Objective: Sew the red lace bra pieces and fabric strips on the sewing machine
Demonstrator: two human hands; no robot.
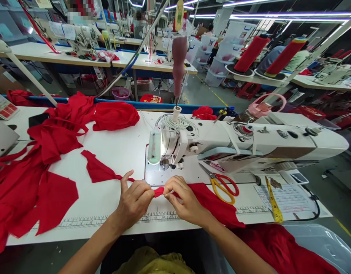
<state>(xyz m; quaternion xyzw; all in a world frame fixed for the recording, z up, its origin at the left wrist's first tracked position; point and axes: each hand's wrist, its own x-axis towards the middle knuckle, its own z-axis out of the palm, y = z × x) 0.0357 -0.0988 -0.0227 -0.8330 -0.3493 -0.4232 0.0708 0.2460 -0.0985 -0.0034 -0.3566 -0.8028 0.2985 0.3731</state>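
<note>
My left hand [134, 201] and my right hand [183, 201] both pinch a narrow fold of red fabric [159, 191] between them, just in front of the needle plate of a white sewing machine [249, 142]. The red fabric piece [212, 203] runs from under my right hand off the table's front edge. Another red strip [98, 169] trails left from my left hand. Each hand's fingers are closed on the cloth.
Red-handled scissors [222, 184] lie right of my right hand. A heap of red cut pieces [35, 171] covers the table's left part. A yellow tape measure [273, 201] and a paper sheet [286, 198] lie at the right. Thread cones [251, 53] stand behind; other workstations fill the background.
</note>
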